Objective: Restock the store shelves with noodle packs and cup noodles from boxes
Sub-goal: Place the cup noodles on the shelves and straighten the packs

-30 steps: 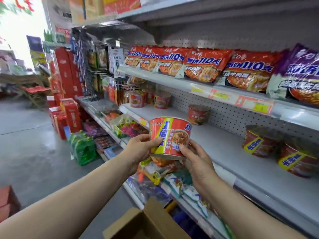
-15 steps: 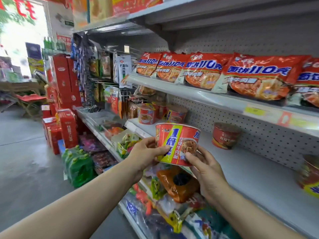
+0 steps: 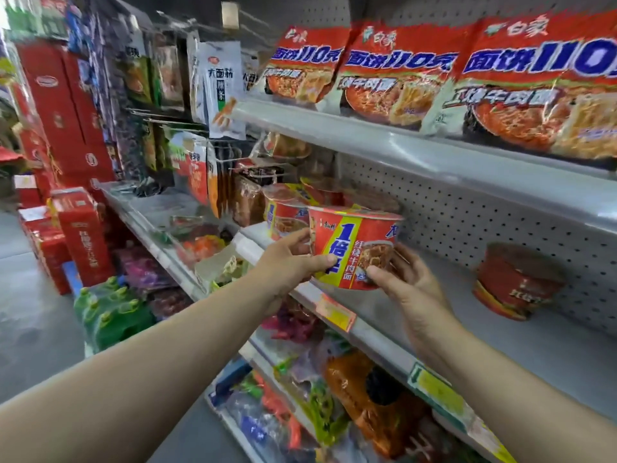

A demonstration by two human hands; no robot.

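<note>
Holding a red noodle bowl (image 3: 354, 247) upright over the front edge of the middle shelf (image 3: 547, 349), left hand (image 3: 287, 262) and right hand (image 3: 405, 282) each curled in a grip round its sides. Just beside more bowls (image 3: 283, 217); another bowl (image 3: 514, 282) well apart at right. Noodle packs (image 3: 394, 78) lining the shelf above.

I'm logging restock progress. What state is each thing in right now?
cup noodle bowl: upright, sealed, held over the shelf edge
left hand: gripping the bowl's side
right hand: gripping its other side
middle shelf: partly stocked
dark red bowl: standing on the shelf, tilted
</note>
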